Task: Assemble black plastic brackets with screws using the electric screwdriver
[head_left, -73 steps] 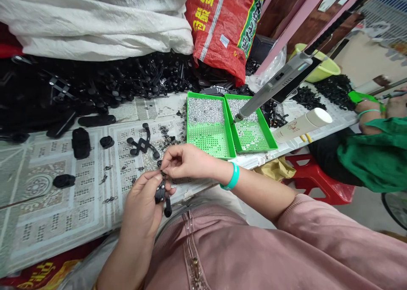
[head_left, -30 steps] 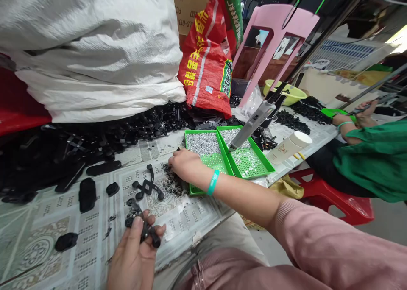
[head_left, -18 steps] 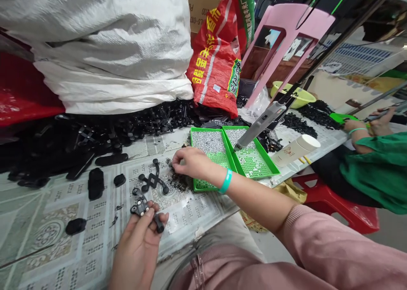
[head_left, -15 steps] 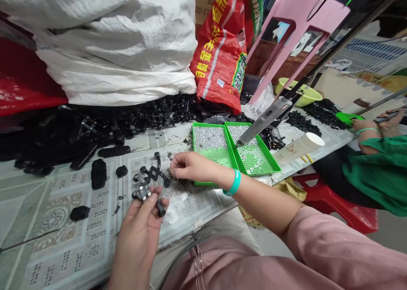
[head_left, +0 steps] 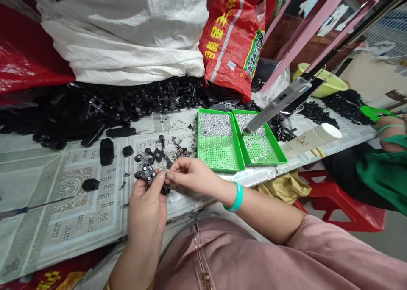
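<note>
While a thin metal-shafted tool is lying at the far left of the patterned table covering, a small black oval plastic piece is sitting near it, and a heap of black plastic parts is piling up along the back under a white woven sack. The left hand is holding a black cross-shaped plastic bracket just above the table edge, with its fingers closed around the bracket. The right hand is meeting it from the right, thumb and forefinger pinched together at the bracket's end on something too small to make out. Further right, two green plastic trays of tiny silver screws are sitting side by side, and a grey electric screwdriver is leaning into the right one. A co-worker's green sleeve is showing at the far right.
</note>
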A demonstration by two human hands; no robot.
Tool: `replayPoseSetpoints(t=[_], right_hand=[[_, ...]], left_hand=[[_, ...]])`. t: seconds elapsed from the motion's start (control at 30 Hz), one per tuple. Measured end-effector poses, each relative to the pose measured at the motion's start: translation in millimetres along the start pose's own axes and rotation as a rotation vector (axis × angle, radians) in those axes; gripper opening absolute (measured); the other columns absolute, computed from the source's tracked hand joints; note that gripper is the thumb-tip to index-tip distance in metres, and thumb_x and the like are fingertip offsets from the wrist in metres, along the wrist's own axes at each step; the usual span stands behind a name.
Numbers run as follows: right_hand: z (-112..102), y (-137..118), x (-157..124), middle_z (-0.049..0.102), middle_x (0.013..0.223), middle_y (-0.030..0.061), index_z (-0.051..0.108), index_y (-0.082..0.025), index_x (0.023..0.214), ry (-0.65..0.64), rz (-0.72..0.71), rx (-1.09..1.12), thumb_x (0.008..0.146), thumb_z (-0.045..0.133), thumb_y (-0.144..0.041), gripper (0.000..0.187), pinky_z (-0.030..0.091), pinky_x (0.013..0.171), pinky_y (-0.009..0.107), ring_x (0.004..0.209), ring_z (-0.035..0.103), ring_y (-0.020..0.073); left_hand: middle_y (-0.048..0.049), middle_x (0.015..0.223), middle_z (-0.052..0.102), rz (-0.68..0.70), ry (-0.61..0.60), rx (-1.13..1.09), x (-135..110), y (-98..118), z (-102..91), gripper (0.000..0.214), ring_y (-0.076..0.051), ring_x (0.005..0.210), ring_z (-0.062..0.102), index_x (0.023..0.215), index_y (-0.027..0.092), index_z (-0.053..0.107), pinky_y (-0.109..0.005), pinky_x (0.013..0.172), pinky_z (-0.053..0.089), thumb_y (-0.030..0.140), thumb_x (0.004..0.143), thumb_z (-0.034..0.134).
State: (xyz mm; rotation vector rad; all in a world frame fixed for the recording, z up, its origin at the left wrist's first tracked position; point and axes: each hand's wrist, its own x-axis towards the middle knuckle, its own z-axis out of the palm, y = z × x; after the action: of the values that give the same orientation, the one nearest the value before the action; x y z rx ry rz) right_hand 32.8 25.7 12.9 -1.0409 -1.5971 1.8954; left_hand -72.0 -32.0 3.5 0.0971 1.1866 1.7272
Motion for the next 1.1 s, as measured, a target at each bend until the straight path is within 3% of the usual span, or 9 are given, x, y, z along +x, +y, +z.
replayPoseSetpoints(t=[0.1,0.2,0.4,0.9,1.1], right_hand=[[1,2,-1,0.063,0.073,0.0006,0.054,-0.015,0.075,0.015,-0.033,0.021,0.076,0.062,-0.029,0.016,0.044,0.065,0.023,0.068,0.057,0.0104],[-2,-3,1,0.059,0.069,-0.0009,0.051,-0.015,0.073,-0.070,0.034,0.050,0.079,0.056,-0.021,0.010,0.041,0.064,0.022,0.066,0.055,0.0096],[-2,-11,4,0.047,0.062,-0.0057,0.049,-0.013,0.068,-0.154,0.092,-0.050,0.077,0.059,-0.020,0.015,0.032,0.055,0.020,0.057,0.039,0.0056],[-6,-6,11,0.046,0.060,-0.0061,0.050,-0.014,0.069,-0.176,0.036,-0.156,0.072,0.058,-0.020,0.010,0.033,0.054,0.019,0.055,0.038,0.0054],[-8,-9,10,0.044,0.059,-0.0068,0.048,-0.014,0.068,-0.181,-0.016,-0.189,0.071,0.056,-0.013,0.008,0.033,0.055,0.019,0.055,0.037,0.0050]], left_hand=[[-0.0003,0.078,0.066,-0.083,-0.060,-0.038,0,4,-4.0,0.014,-0.013,0.075,0.060,0.072,0.016,0.065,-0.025,0.071,0.051,0.016,0.061,0.074],[-0.0015,0.081,0.066,-0.133,-0.110,-0.040,0,9,-9.2,0.010,-0.014,0.078,0.061,0.075,0.016,0.066,-0.028,0.071,0.053,0.015,0.065,0.069],[-0.0033,0.084,0.069,-0.064,-0.034,0.078,-3,8,-13.8,0.017,-0.016,0.080,0.063,0.076,0.016,0.066,-0.029,0.072,0.053,0.019,0.062,0.075],[-0.0012,0.083,0.068,-0.045,0.078,0.157,-5,5,-17.9,0.023,-0.012,0.073,0.061,0.079,0.018,0.068,-0.025,0.064,0.052,0.021,0.059,0.079],[-0.0020,0.083,0.067,-0.050,-0.051,0.184,-6,5,-17.0,0.024,-0.012,0.074,0.059,0.077,0.016,0.069,-0.022,0.066,0.052,0.018,0.056,0.080]])
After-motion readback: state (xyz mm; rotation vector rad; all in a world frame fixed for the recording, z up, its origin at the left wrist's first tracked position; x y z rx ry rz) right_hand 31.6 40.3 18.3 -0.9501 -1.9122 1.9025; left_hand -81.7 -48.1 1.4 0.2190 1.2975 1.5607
